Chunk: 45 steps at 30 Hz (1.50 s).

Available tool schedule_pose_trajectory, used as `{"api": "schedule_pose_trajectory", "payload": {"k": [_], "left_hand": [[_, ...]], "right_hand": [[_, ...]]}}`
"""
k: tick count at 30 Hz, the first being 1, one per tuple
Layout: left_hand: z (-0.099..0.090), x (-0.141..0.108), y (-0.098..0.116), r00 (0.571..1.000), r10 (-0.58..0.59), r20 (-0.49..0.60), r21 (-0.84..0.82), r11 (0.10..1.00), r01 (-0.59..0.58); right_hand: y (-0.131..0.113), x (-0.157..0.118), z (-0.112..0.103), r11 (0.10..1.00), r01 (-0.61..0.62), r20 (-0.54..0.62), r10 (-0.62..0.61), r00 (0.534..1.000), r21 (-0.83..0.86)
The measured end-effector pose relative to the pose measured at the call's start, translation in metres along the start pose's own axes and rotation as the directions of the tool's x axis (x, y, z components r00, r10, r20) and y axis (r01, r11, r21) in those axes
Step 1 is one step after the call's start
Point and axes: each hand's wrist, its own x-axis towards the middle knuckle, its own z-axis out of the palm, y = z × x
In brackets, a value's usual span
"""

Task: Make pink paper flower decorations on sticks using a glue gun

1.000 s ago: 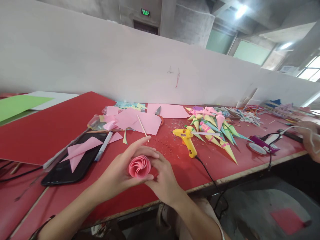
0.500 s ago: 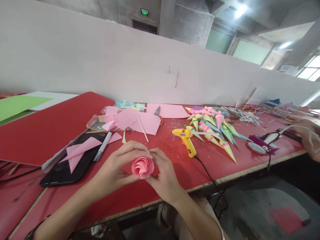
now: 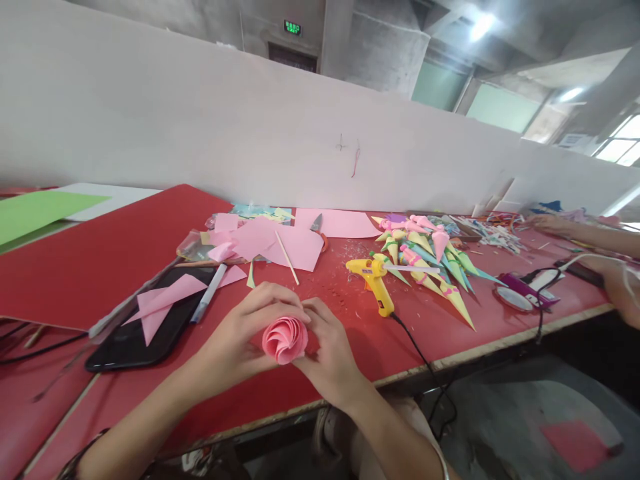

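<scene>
A pink rolled paper flower (image 3: pixel 285 340) with spiral layers faces up toward the camera, above the red table (image 3: pixel 240 400) near its front edge. My left hand (image 3: pixel 245 330) is closed round its left side, fingers over the back and thumb below. From the right, my right hand (image 3: pixel 327 353) grips it too, the fingertips of both hands meeting behind the flower. The flower's lower part is hidden by the hands. To the right lies a yellow glue gun (image 3: pixel 375 283) with a glue stick in it.
Left lies a black phone (image 3: pixel 145 333) with pink scraps, beside a marker (image 3: pixel 207 293). Behind are pink sheets (image 3: pixel 300 247), scissors (image 3: pixel 317 225) and a thin stick (image 3: pixel 287 257). Paper cones (image 3: pixel 425 250) lie right; another person's hand (image 3: pixel 550 225) is far right.
Another person's hand and forearm have come into view at the far right. The pink flower has turned slightly between my hands, which keep nearly the same place.
</scene>
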Motion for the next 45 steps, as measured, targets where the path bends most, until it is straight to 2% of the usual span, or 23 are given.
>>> {"api": "schedule_pose_trajectory", "payload": {"k": [7,12,15,20,23,26,30,33,38,42,45], "left_hand": [[-0.003,0.001,-0.001,0.999,-0.046,0.02,-0.09,0.995,0.047],[-0.002,0.002,-0.005,0.985,-0.161,0.06,-0.108,0.98,0.167],[-0.001,0.003,-0.005,0.97,-0.233,0.068,-0.111,0.965,0.239],[-0.002,0.006,-0.004,0.932,-0.363,0.016,-0.166,0.918,0.36],[-0.001,0.007,-0.003,0.913,-0.409,0.007,-0.195,0.894,0.402],[0.0,0.008,-0.003,0.914,-0.403,0.038,-0.223,0.888,0.401],[0.0,0.007,-0.003,0.928,-0.358,0.103,-0.269,0.888,0.373],[-0.001,0.009,-0.003,0.927,-0.361,0.102,-0.262,0.889,0.375],[-0.003,0.011,0.0,0.908,-0.417,0.041,-0.251,0.875,0.413],[-0.001,0.012,-0.001,0.899,-0.434,0.063,-0.23,0.87,0.436],[-0.001,0.012,-0.001,0.903,-0.42,0.092,-0.201,0.88,0.43]], "right_hand": [[0.001,0.0,0.003,1.0,0.0,0.033,0.0,0.999,0.023],[-0.002,0.001,0.002,0.995,-0.056,0.038,0.053,0.998,0.084],[-0.004,0.001,0.002,0.989,-0.098,0.029,0.095,0.995,0.108],[-0.006,0.003,0.003,0.979,-0.16,0.071,0.152,0.986,0.129],[-0.006,0.003,0.002,0.974,-0.197,0.057,0.192,0.98,0.11],[-0.006,0.003,0.001,0.964,-0.232,0.031,0.23,0.973,0.127],[-0.004,0.003,0.002,0.93,-0.287,0.047,0.284,0.958,0.229],[-0.002,0.002,0.003,0.903,-0.327,0.092,0.314,0.945,0.278],[-0.002,0.002,0.004,0.877,-0.363,0.135,0.337,0.932,0.315],[-0.003,0.002,0.003,0.87,-0.373,0.12,0.353,0.928,0.323],[-0.003,0.003,0.004,0.819,-0.413,0.139,0.391,0.91,0.399]]}}
